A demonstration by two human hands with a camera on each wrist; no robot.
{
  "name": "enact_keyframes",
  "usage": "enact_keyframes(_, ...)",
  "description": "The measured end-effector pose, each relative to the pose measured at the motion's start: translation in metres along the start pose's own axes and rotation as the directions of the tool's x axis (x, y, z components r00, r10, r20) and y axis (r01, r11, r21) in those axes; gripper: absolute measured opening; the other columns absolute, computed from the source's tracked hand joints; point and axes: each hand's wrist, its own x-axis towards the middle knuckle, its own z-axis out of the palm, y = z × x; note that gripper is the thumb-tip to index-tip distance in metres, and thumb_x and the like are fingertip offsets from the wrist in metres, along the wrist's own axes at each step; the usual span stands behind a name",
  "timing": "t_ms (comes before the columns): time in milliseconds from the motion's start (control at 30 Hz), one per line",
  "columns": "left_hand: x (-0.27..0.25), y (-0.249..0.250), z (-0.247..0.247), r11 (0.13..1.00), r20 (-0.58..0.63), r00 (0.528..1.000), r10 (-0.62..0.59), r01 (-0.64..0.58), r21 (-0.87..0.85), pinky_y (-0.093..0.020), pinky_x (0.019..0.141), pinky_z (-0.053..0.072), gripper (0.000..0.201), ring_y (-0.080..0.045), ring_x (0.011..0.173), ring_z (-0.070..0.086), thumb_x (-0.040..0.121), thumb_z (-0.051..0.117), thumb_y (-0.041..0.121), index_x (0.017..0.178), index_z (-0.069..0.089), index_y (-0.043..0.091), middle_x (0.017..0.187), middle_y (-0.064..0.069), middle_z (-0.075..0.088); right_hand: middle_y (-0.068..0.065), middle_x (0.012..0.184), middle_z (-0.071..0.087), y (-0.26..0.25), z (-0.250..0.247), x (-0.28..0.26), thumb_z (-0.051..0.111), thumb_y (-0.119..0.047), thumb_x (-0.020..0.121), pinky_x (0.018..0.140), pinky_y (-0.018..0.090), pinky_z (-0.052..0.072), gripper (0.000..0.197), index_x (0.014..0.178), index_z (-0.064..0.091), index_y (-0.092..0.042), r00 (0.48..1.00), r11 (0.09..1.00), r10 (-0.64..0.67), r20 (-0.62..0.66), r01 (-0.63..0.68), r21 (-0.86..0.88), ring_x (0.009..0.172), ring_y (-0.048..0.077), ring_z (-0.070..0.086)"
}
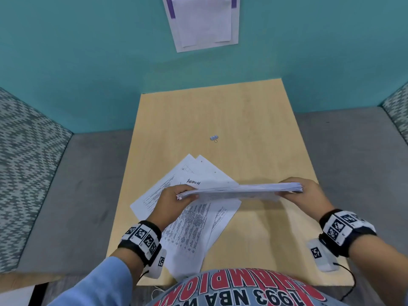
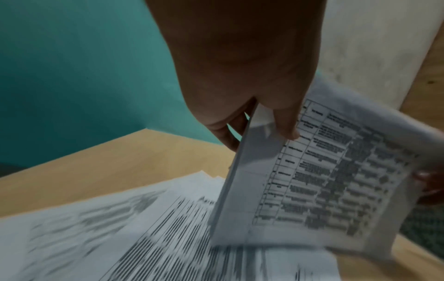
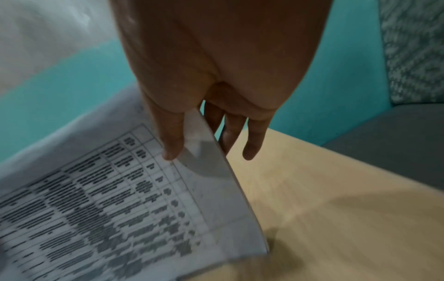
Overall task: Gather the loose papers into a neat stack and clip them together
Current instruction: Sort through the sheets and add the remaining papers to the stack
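Note:
I hold a bundle of printed papers (image 1: 240,189) on edge above the wooden table (image 1: 254,120). My left hand (image 1: 176,200) grips its left end and my right hand (image 1: 302,191) grips its right end. In the left wrist view the thumb and fingers pinch the bundle (image 2: 312,180); in the right wrist view the thumb lies on the printed face (image 3: 108,209) with the fingers behind. Several loose printed sheets (image 1: 187,228) lie fanned on the table beneath, also seen as loose sheets (image 2: 120,237). A small binder clip (image 1: 214,138) lies on the table farther back.
A teal wall (image 1: 88,51) rises behind the table, with paper sheets (image 1: 202,21) pinned to it. Grey upholstered seating (image 1: 77,184) flanks the table on both sides. Bare tabletop (image 1: 265,151) shows to the right of the clip.

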Motion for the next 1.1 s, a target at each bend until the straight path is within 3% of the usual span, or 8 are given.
enact_keyframes(167,-0.009,0.056,-0.010,0.965,-0.027,0.977,0.214,-0.207,0.163,-0.032,0.077,0.057,0.009,-0.008,0.088,0.075,0.095,0.079,0.024,0.098,0.085,0.030,0.095,0.012,0.083,-0.014,0.119,0.072,-0.056,-0.030,-0.018,0.091,-0.034,0.074,0.104,0.043,0.048,0.044,0.114,0.073,-0.031,0.949,0.952,-0.218,-0.227,0.155,-0.265,0.117,0.016,0.063)
enact_keyframes(267,-0.023,0.106,-0.010,0.794,0.110,0.893,0.436,-0.439,0.421,-0.032,0.079,0.058,0.028,-0.006,0.097,0.074,0.093,0.065,0.024,0.110,0.079,0.040,0.107,0.020,0.081,-0.019,0.144,0.054,-0.104,-0.014,-0.033,0.087,-0.057,0.071,0.120,0.047,0.025,0.081,0.143,0.057,-0.035,0.874,0.788,-0.486,0.020,0.448,-0.423,0.141,0.008,0.043)
enact_keyframes(400,-0.044,0.166,0.006,0.591,0.187,0.816,0.547,-0.534,0.604,-0.028,0.071,0.051,0.038,-0.003,0.097,0.068,0.096,0.063,0.026,0.127,0.064,0.048,0.110,0.022,0.078,-0.011,0.107,0.079,-0.130,0.019,-0.036,0.078,-0.039,0.085,0.087,0.033,0.054,0.034,0.118,0.072,-0.040,0.896,0.859,-0.412,0.167,0.443,-0.257,0.096,0.014,0.072)
enact_keyframes(467,-0.045,0.173,0.005,0.633,0.189,0.851,0.491,-0.497,0.593,-0.027,0.072,0.048,0.042,-0.003,0.096,0.067,0.098,0.065,0.036,0.135,0.054,0.051,0.110,0.024,0.076,0.003,0.085,0.080,-0.125,0.019,-0.036,0.072,-0.036,0.088,0.077,0.041,0.056,0.014,0.093,0.078,-0.024,0.934,0.932,-0.327,0.145,0.344,-0.113,0.081,0.026,0.073)
enact_keyframes(567,-0.040,0.159,-0.017,0.800,0.160,0.933,0.323,-0.359,0.480,-0.030,0.078,0.054,0.042,-0.003,0.095,0.071,0.086,0.080,0.051,0.124,0.062,0.048,0.100,0.023,0.077,-0.004,0.092,0.083,-0.117,0.007,-0.047,0.077,-0.029,0.091,0.084,0.039,0.058,0.013,0.097,0.083,-0.019,0.948,0.952,-0.304,0.091,0.300,0.060,0.091,0.018,0.076)
enact_keyframes(667,-0.037,0.149,-0.031,0.952,0.076,0.963,0.258,-0.267,0.152,-0.026,0.068,0.051,0.022,0.000,0.074,0.065,0.080,0.093,0.034,0.095,0.078,0.030,0.082,0.013,0.076,-0.008,0.101,0.083,-0.115,-0.013,-0.062,0.078,-0.018,0.091,0.089,0.027,0.060,0.017,0.106,0.082,-0.022,0.963,0.918,-0.263,0.054,0.232,0.322,0.098,0.009,0.078)
enact_keyframes(867,-0.050,0.168,-0.008,0.877,-0.019,0.954,0.300,-0.284,-0.387,-0.024,0.081,0.062,0.041,-0.006,0.090,0.077,0.074,0.093,0.001,0.106,0.080,0.022,0.098,0.011,0.084,-0.002,0.102,0.083,-0.121,-0.037,-0.075,0.079,-0.005,0.085,0.080,0.020,0.060,0.025,0.109,0.077,-0.013,0.945,0.797,-0.280,-0.167,0.326,0.508,0.095,0.009,0.077)
enact_keyframes(1100,-0.034,0.098,0.061,0.960,0.224,0.974,0.024,0.040,-0.276,-0.016,0.085,0.057,0.032,-0.008,0.101,0.078,0.086,0.090,0.017,0.115,0.078,0.023,0.103,0.011,0.085,-0.014,0.098,0.082,-0.062,0.007,-0.064,0.083,-0.018,0.086,0.096,0.033,0.059,0.023,0.107,0.079,-0.024,0.995,0.925,-0.083,-0.049,0.095,0.368,0.093,-0.001,0.076)
